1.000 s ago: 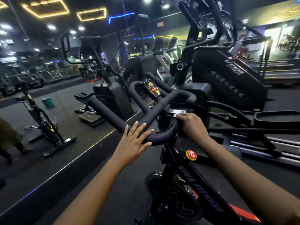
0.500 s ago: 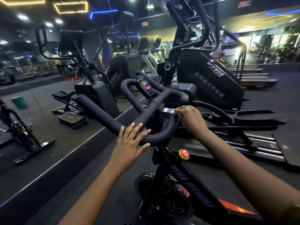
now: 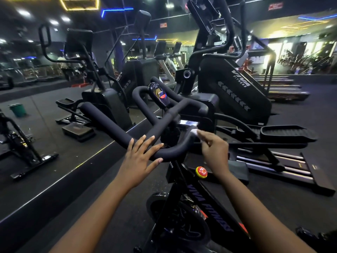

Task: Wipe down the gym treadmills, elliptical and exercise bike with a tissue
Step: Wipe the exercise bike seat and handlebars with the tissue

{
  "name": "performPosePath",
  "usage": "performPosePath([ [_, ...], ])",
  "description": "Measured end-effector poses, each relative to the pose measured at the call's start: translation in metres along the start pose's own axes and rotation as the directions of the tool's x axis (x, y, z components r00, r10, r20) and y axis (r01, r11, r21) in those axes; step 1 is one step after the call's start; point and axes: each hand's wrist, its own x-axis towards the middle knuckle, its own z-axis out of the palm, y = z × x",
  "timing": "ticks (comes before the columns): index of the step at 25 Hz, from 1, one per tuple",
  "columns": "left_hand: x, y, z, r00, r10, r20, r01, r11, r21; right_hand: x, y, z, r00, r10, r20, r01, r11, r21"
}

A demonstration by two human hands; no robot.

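Observation:
A black exercise bike (image 3: pixel 200 201) stands right in front of me, its padded handlebar (image 3: pixel 113 125) curving across the middle of the view. My left hand (image 3: pixel 140 157) rests flat on the near bend of the bar, fingers straight and spread. My right hand (image 3: pixel 213 148) pinches a small white tissue (image 3: pixel 194 132) against the right end of the bar. A small console (image 3: pixel 158 94) sits at the bar's centre and a red and yellow knob (image 3: pixel 201 171) on the frame below. A black elliptical (image 3: pixel 233 88) stands just beyond the bike.
A mirror wall (image 3: pixel 45 106) on the left reflects the machines, a second bike and a green bin (image 3: pixel 17 110). The elliptical's pedals and rails (image 3: pixel 284 136) stretch out at right. Treadmills (image 3: pixel 277 86) line the far right. Dark rubber floor (image 3: pixel 310 114) lies around.
My right hand has slid a little along the right end of the handlebar with the tissue, which now shows at the fingertips. The left hand stays on the bar. The view has shifted.

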Motion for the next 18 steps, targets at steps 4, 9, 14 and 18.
performPosePath([
  [4, 0.000, 0.003, -0.004, 1.000, 0.000, 0.008, 0.000, 1.000, -0.009, -0.006, 0.004, 0.015, 0.990, 0.126, -0.067, -0.120, 0.989, 0.090],
  [9, -0.001, 0.002, -0.003, 1.000, 0.002, 0.009, -0.002, 1.000, -0.001, -0.058, 0.000, 0.039, 0.971, 0.074, -0.227, -0.048, 0.992, 0.117],
  [14, -0.001, 0.000, 0.000, 1.000, 0.008, -0.024, -0.007, 1.000, 0.019, -0.097, -0.018, 0.048, 0.981, -0.119, -0.156, 0.130, 0.989, 0.064],
  [18, -0.002, 0.000, -0.001, 1.000, -0.007, 0.016, 0.007, 1.000, -0.015, -0.028, -0.001, 0.020, 0.961, -0.051, -0.273, 0.048, 0.999, -0.018],
])
